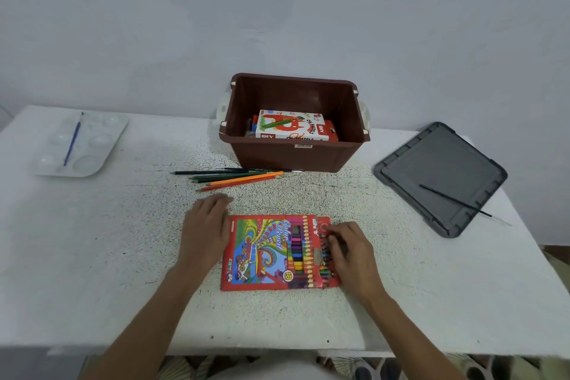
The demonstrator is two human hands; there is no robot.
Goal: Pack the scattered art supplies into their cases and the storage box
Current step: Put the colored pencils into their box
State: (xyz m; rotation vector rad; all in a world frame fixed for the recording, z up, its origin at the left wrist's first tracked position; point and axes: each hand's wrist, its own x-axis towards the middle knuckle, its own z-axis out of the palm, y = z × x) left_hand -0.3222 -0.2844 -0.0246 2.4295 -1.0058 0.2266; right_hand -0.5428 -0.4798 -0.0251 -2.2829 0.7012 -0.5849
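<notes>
My flat left hand (205, 228) steadies the red cardboard colour-pencil box (262, 253). My right hand (350, 253) curls over its pencils (324, 270); whether it grips any, I cannot tell.

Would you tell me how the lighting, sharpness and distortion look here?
Head view: soft, even light, only faint shadows; wide-angle lens warps the table edges; the white palette nearly washes out; the pencil box print looks slightly soft.
</notes>
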